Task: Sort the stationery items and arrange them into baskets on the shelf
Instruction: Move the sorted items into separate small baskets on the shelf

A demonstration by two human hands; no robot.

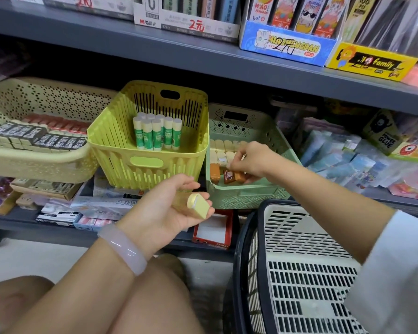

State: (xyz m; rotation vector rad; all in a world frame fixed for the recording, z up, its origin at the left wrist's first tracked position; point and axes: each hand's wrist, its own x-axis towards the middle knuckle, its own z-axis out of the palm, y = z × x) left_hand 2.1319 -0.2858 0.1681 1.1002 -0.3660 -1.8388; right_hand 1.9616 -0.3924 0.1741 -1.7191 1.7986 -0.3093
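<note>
My left hand (169,208) lies palm up below the shelf and holds a pale yellow eraser (199,205) on its fingers. My right hand (251,160) reaches into the pale green basket (246,196) and pinches a small cream eraser (237,157) above rows of cream and brown erasers (229,175). The lime green basket (121,145) in the middle holds several upright glue sticks (156,133). On the left, a beige basket (34,162) is filled with boxed 2B erasers (34,138).
A black-and-cream shopping basket (299,273) stands on the floor at the lower right. Packets and a glue box (384,138) crowd the shelf to the right. Boxes of stationery (87,208) lie on the lowest shelf. My knees fill the bottom left.
</note>
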